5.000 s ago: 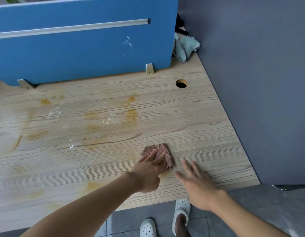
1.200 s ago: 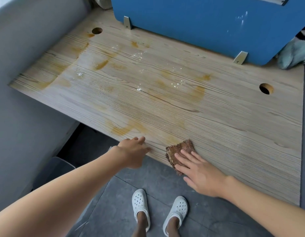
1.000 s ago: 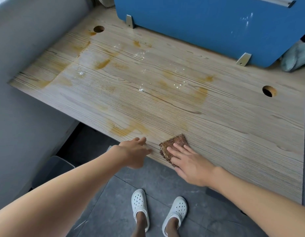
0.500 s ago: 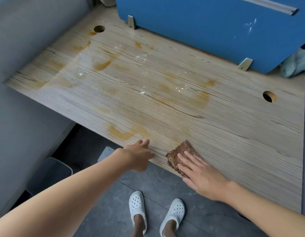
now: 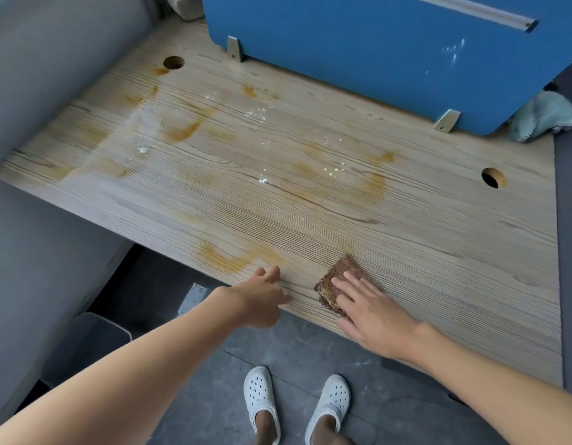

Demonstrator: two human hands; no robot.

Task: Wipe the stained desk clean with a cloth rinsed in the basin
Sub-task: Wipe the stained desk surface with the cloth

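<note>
The right hand (image 5: 374,319) presses flat, fingers straight, on the brown cloth (image 5: 345,271) at the near edge of the desk (image 5: 406,239). The left hand (image 5: 262,300) rests loose nearby, holding nothing. The dirty cloth may smear the yellow stains (image 5: 227,260) or slip off. A blue wall (image 5: 358,53) blocks the back. A grey tub (image 5: 85,342) sits below, and a green rag (image 5: 544,120) lies in the far corner.

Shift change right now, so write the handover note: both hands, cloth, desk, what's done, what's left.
Right hand: flat, pressing the brown cloth at the front edge of the desk.
Left hand: empty, touching the desk edge.
Done: the right part near the cloth looks clean.
Left: orange stains by the left hand, across the middle and far left; white specks too.
Grey tub under the desk may be the basin; cannot tell.
</note>
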